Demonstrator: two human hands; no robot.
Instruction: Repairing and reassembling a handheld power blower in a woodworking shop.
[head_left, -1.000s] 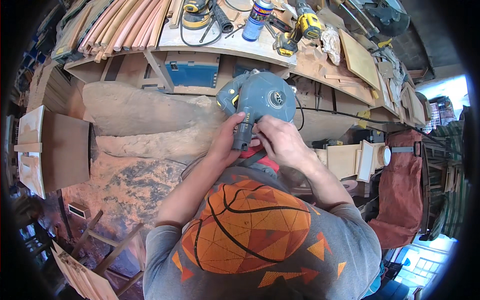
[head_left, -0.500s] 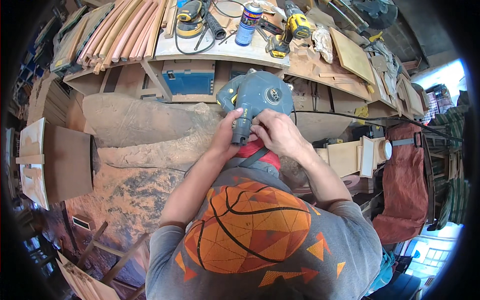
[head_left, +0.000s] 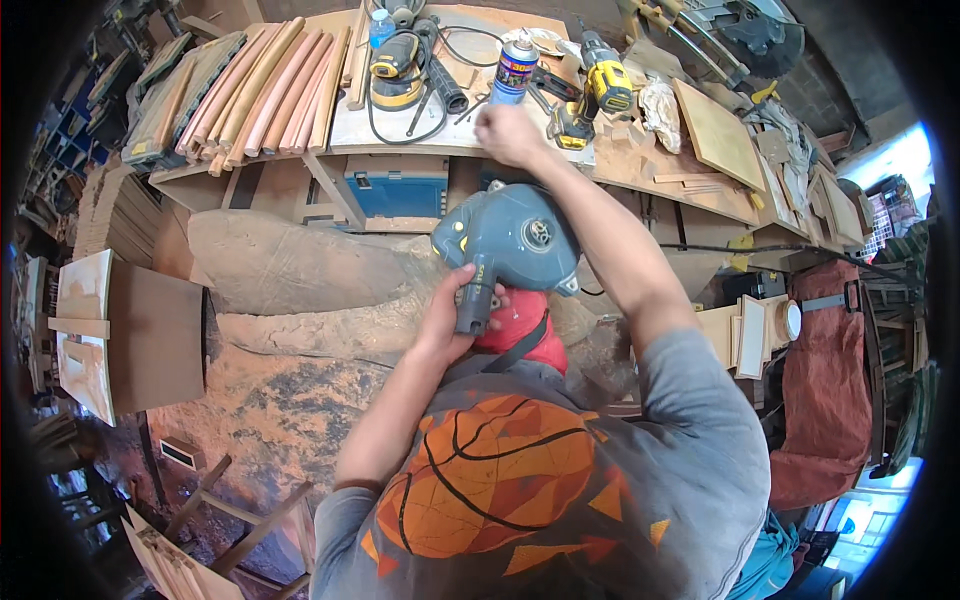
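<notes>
My left hand (head_left: pixel 450 312) grips the short spout of a dark blue-grey power tool (head_left: pixel 522 232) with a round housing, held in front of my body. Its fingers wrap around the spout from the left and below. Above the bench's front edge, my right hand (head_left: pixel 512 136) is stretched forward with its fingers curled in. Whatever those fingers hold, if anything, is hidden. Just beyond it stands a spray can (head_left: pixel 513 72). A yellow-and-black sander (head_left: pixel 396 72) rests to the left, and a yellow cordless drill (head_left: pixel 607 82) lies to the right.
The workbench (head_left: pixel 350 133) runs across the far side, with wooden strips (head_left: pixel 262 95) stacked at its left. Beneath it sits a blue toolbox (head_left: pixel 400 193). Sawdust covers the floor (head_left: pixel 270 400). A wooden panel (head_left: pixel 715 135) and a black cable (head_left: pixel 720 248) lie to the right.
My right hand has left the power tool and reached forward over the bench edge, near the spray can. My left hand still holds the tool, which has turned slightly.
</notes>
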